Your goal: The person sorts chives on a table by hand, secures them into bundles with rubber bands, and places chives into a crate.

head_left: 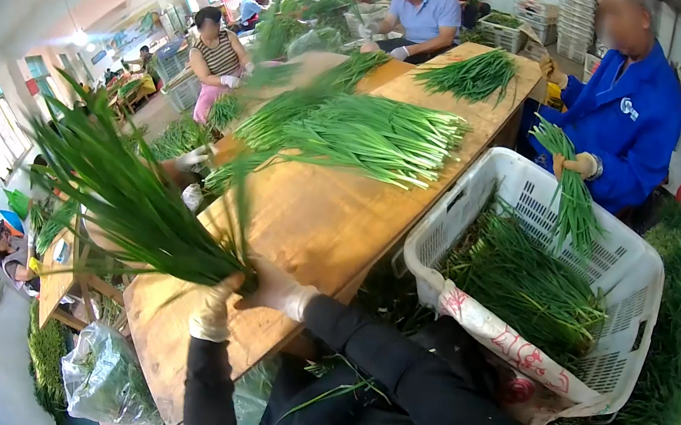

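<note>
A big bunch of long green garlic chives (pixel 149 211) fans out to the upper left, its tips blurred by motion. Its stem end is gripped by my left hand (pixel 214 309), in a pale glove, and my right hand (pixel 277 288) closes on the same end from the other side. Both hands are over the near part of the wooden table (pixel 303 215). Farther up the tabletop lies a wide pile of chives (pixel 363 135), white stem ends facing right. The fingers are partly hidden by the gloves and stems.
At right, a white plastic crate (pixel 641 293) holds more chives (pixel 529 282). A co-worker in a blue jacket (pixel 626 117) holds a bunch above it. Others sit across the table. A clear plastic bag (pixel 111 377) hangs lower left. Chives (pixel 644 403) are heaped along the right wall.
</note>
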